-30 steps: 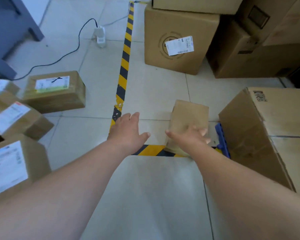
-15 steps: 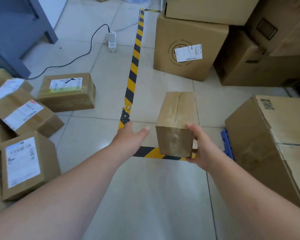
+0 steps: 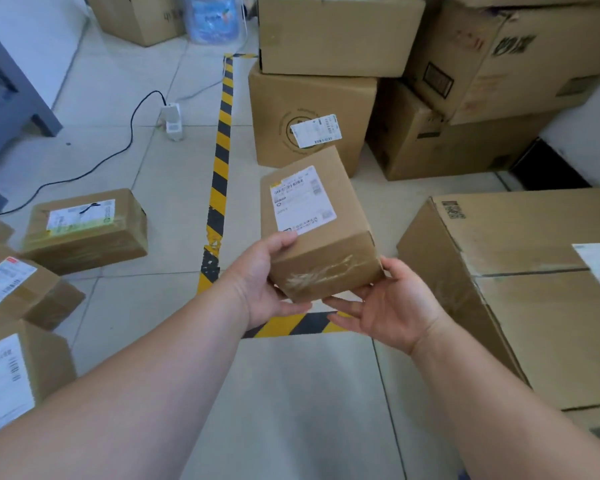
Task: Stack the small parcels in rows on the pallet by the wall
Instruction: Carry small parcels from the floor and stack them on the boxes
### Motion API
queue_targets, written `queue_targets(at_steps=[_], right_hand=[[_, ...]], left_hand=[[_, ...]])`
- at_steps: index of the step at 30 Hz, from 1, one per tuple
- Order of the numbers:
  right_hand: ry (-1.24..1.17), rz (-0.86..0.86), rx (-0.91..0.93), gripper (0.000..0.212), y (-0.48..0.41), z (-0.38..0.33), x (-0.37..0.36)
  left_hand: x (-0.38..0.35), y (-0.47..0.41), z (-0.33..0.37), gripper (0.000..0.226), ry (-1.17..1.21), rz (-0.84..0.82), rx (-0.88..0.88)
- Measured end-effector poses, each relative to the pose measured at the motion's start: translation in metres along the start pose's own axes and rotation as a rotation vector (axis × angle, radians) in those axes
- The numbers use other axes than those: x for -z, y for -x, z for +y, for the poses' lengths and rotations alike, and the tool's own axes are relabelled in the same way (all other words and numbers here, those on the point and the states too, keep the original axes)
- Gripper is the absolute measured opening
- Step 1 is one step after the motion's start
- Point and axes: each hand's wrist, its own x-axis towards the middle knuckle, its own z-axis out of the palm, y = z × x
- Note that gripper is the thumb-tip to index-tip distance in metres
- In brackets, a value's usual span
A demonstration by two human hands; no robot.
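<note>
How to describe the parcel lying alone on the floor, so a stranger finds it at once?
Find the yellow-and-black striped floor tape. Left of it, below the black cable, lies a brown cardboard parcel apart from the pile. Only its white label has a green edge and a black mark.

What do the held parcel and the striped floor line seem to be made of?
The parcel looks like matte brown cardboard, with a white paper label and shiny, wrinkled clear tape on its near face. The striped line is probably yellow-and-black adhesive tape: flat, scuffed, worn near the corner.
</note>
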Motion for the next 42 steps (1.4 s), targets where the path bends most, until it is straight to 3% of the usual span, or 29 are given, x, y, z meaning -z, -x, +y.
queue_targets(at_steps=[2,4,9,13,15,16,18,22,26,33,39,42], right_hand=[[0.109,0.142,0.093,0.036,0.003,-0.01,0.0],[0.14,0.195,0.202,0.038,0.006,-0.02,-0.002],[0.392,0.057,0.085,0.074,0.018,-0.019,-0.017],[0.423,0.158,0.075,0.048,0.001,0.009,-0.032],[0.434,0.149,0.056,0.043,-0.007,0.026,-0.042],[0.46,0.134,0.045,0.044,-0.011,0.034,-0.049],[0.517,0.116,0.029,0.046,-0.019,0.052,-0.062],[0.634,0.064,0.008,0.046,-0.029,0.086,-0.091],[0.724,0.016,0.0,0.045,-0.032,0.121,-0.12],[0.863,0.006,-0.063,0.052,-0.02,0.179,-0.15],[0.903,0.024,-0.069,0.041,-0.007,0.202,-0.157],[0.928,0.036,-0.059,0.041,-0.003,0.205,-0.159]], left_hand=[[-0.005,-0.002,0.002,0.019,-0.01,0.037,-0.03],[-0.007,-0.002,0.004,0.018,-0.034,0.057,-0.055],[0.001,-0.002,0.0,0.035,-0.142,0.046,-0.111],[0.035,0.005,-0.003,0.041,-0.312,0.049,-0.115],[0.063,0.009,-0.002,0.068,-0.482,0.094,-0.129],[0.08,0.011,-0.001,0.081,-0.55,0.139,-0.149],[0.117,0.021,0.001,0.083,-0.649,0.285,-0.221],[0.204,0.049,0.002,0.096,-1.014,0.691,-0.236],[0.279,0.086,-0.009,0.104,-1.175,0.849,-0.132],[0.335,0.133,-0.067,0.106,-1.144,0.735,0.066],[0.345,0.137,-0.111,0.1,-1.192,0.601,0.188],[0.349,0.13,-0.122,0.087,-1.194,0.617,0.139]])
